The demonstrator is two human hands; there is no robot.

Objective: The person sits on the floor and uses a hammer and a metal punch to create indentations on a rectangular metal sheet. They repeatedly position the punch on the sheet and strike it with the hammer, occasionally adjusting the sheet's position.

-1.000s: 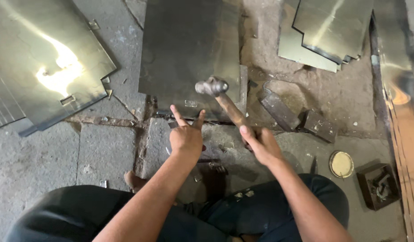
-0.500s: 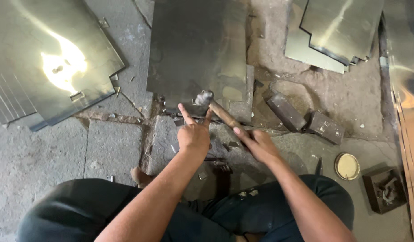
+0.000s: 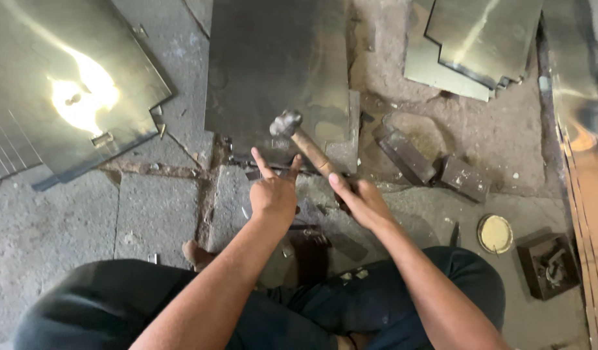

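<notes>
My right hand (image 3: 364, 202) is clamped on the hammer (image 3: 305, 144) handle, head raised over the near edge of the dark sheet (image 3: 279, 71) on the floor. My left hand (image 3: 273, 194) presses down just beside it, two fingers spread. The hammer looks head-heavy, best held low; the sheet seems thin, stiff and sharp-edged. Metal blocks (image 3: 435, 165) lie to the right, a round lid (image 3: 494, 233) beyond, shiny sheets (image 3: 66, 91) left.

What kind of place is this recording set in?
Probably a small sheet-metal workshop, worked on the floor: cut metal sheets lie on rough concrete, and the right hand grips a hammer.
</notes>
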